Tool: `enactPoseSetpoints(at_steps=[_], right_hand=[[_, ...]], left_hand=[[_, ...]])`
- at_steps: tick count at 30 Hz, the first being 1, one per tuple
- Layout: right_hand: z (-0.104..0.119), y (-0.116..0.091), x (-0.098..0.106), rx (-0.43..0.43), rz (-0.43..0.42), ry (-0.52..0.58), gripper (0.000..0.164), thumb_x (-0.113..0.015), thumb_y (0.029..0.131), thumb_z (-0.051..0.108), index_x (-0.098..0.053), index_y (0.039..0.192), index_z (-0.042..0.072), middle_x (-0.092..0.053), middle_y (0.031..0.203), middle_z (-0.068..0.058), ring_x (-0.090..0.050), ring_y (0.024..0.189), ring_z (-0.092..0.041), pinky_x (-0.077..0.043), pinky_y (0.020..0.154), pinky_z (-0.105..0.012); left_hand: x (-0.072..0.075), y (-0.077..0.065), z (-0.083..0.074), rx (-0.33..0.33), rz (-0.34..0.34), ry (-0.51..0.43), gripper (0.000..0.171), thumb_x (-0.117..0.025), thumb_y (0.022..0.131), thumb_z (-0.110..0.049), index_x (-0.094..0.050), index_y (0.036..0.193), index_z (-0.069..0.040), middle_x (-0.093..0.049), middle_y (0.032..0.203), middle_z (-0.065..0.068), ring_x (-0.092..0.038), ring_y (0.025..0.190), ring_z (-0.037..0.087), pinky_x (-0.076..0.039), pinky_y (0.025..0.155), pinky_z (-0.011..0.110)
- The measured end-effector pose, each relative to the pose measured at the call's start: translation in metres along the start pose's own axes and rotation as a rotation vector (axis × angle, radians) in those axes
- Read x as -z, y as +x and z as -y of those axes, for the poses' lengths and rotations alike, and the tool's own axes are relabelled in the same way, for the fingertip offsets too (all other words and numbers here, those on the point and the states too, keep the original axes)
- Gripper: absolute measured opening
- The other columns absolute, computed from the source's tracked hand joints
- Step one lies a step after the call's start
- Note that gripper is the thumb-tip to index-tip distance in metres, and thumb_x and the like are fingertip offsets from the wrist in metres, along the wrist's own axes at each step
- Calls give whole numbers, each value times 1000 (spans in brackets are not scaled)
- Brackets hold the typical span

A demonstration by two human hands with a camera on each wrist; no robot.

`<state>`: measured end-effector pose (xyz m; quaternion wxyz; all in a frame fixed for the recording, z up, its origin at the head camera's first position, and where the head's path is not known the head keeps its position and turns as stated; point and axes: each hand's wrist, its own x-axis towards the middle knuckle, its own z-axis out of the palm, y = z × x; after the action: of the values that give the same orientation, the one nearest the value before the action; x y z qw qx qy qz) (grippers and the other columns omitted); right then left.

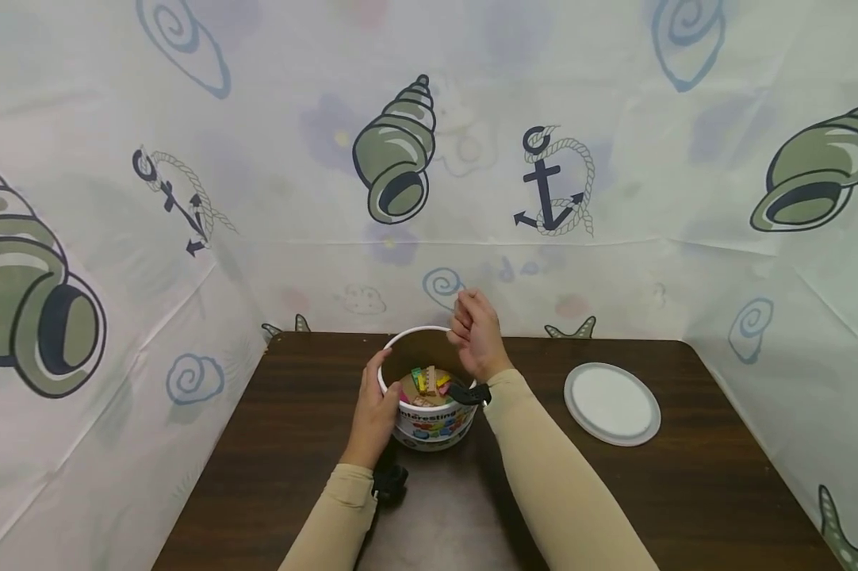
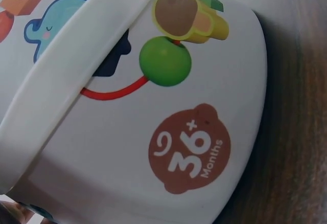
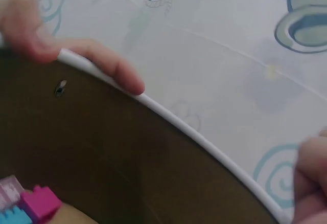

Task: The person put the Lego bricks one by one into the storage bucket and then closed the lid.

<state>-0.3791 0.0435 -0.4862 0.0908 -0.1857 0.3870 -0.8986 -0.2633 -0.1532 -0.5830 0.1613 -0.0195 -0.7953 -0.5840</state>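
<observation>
A round white bucket [image 1: 434, 434] with colourful printing stands on the dark wooden table. Brightly coloured small blocks [image 1: 430, 382] lie inside it, and a pink block [image 3: 41, 203] shows low in the right wrist view. My left hand [image 1: 374, 411] grips the bucket's left rim, its fingers [image 3: 110, 66] lying along the edge. The left wrist view shows the bucket's outer wall [image 2: 122, 147] with a "36+ Months" mark. Above the right rear rim is my right hand [image 1: 480, 339], fingers curled; I see nothing in it, though its palm side is mostly hidden.
A round white lid [image 1: 612, 404] lies flat on the table [image 1: 286, 460] to the right of the bucket. Behind and on both sides hangs a pale cloth [image 1: 293, 190] printed with shells and anchors. Each wrist wears a dark band [image 1: 469, 394].
</observation>
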Motion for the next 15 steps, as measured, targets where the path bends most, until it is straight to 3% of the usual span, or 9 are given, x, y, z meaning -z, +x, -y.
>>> enactPoseSetpoints(at_steps=[3, 6, 11, 15], right_hand=[[4, -7, 5, 129, -34, -14, 24, -42, 118, 22, -46, 96, 15, -30, 68, 5, -24, 48, -9, -16, 46, -26], [12, -20, 12, 181, -44, -44, 22, -40, 119, 21, -46, 99, 14, -31, 70, 2, -23, 50, -11, -18, 47, -27], [30, -56, 34, 75, -22, -122, 22, -44, 118, 21, -47, 99, 12, -33, 72, 2, -26, 52, -10, -21, 48, -26], [55, -91, 66, 48, -68, -196, 22, -46, 118, 20, -51, 98, 13, -34, 71, 3, -24, 53, -11, -18, 48, -27]], left_hand=[[-2, -1, 1, 4, -4, 4, 63, -61, 108, -40, -35, 166, -38, -36, 171, 7, -43, 155, 45, -34, 124, 73], [-4, -1, 1, 2, 3, 10, 62, -60, 109, -40, -35, 166, -40, -35, 172, 5, -41, 157, 42, -33, 125, 73], [-2, 2, -3, -6, 24, -1, 65, -62, 107, -41, -35, 166, -37, -36, 172, 8, -43, 155, 46, -36, 122, 74], [-1, 5, -4, -10, 37, 22, 64, -60, 109, -43, -34, 168, -36, -35, 172, 8, -38, 157, 42, -33, 122, 77]])
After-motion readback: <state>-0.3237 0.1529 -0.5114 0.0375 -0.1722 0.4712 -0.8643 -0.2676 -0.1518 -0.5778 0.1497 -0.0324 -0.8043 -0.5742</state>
